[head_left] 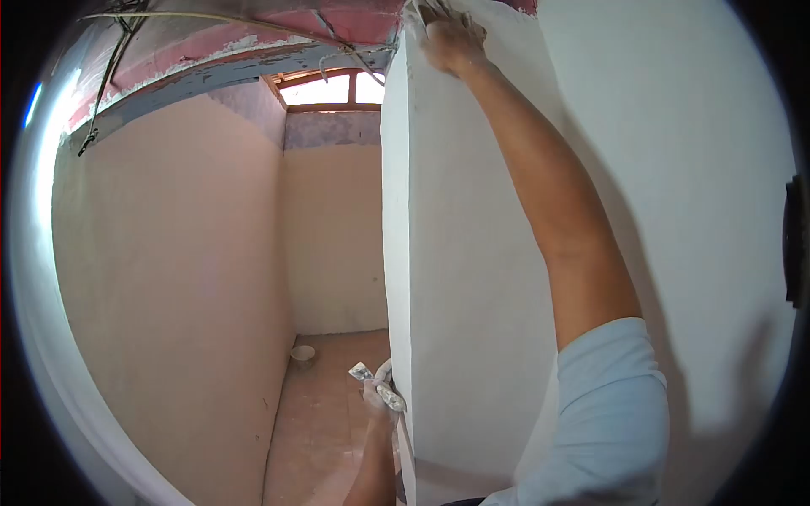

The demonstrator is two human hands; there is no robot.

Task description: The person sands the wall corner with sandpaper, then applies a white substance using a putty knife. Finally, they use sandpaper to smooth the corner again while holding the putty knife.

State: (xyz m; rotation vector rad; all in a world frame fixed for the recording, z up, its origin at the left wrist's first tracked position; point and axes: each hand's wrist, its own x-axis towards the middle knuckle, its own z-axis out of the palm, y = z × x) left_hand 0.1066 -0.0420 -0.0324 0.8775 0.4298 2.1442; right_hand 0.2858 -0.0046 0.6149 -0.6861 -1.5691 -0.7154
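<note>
My right arm reaches up to the top of a white plastered wall end [481, 253]. There my right hand [456, 44] presses near the upper corner, fingers bent around something thin that I cannot make out clearly. Low down at the left edge of this wall, my left hand [376, 400] is closed on a putty knife [389, 397]. Its short blade points up and to the left, and white smears cover both blade and handle. Pale powder or filler also coats the left fingers, which are close to the wall's edge.
A beige wall [169, 278] runs along the left. Behind lies a reddish tiled floor [325, 413] with a white bucket [303, 355]. Loose cables [211, 17] hang under the red ceiling edge. Another white wall [675, 169] stands close on the right.
</note>
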